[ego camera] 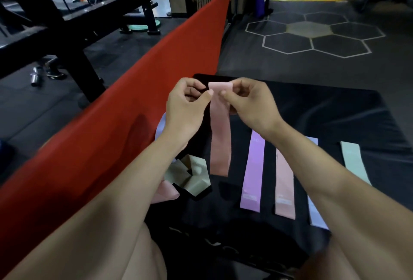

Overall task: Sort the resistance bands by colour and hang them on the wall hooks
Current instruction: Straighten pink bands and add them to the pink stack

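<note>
1. so, at the fingers first: the left hand (186, 100) and the right hand (248, 103) each pinch the top edge of a pink band (220, 132) between thumb and forefinger, fingers curled and clamped on it; the band hangs straight down from that pinch, held up above the black mat (324, 109) and not touching it as far as can be told.
2. just outward, to the right of the held band, four bands lie flat on the mat in a row, apart from each other: a purple band (253, 172), a second pink band (285, 185), a pale lilac band (316, 212) partly hidden by the right forearm, and a mint band (355, 163) at the far right.
3. to the left, under the left forearm, a tangled heap (190, 177) of greenish, pink and pale bands lies unsorted at the mat's edge, beside a long red pad (111, 123).
4. judging progress: sorting looks underway, not finished; one colour per lane is laid out, the held pink one likely belongs with the pink lane, and the heap is not yet dealt with.
5. hanging seems not begun; no wall hooks can be made out in this view, so that whole half of the job looks left to do.
</note>
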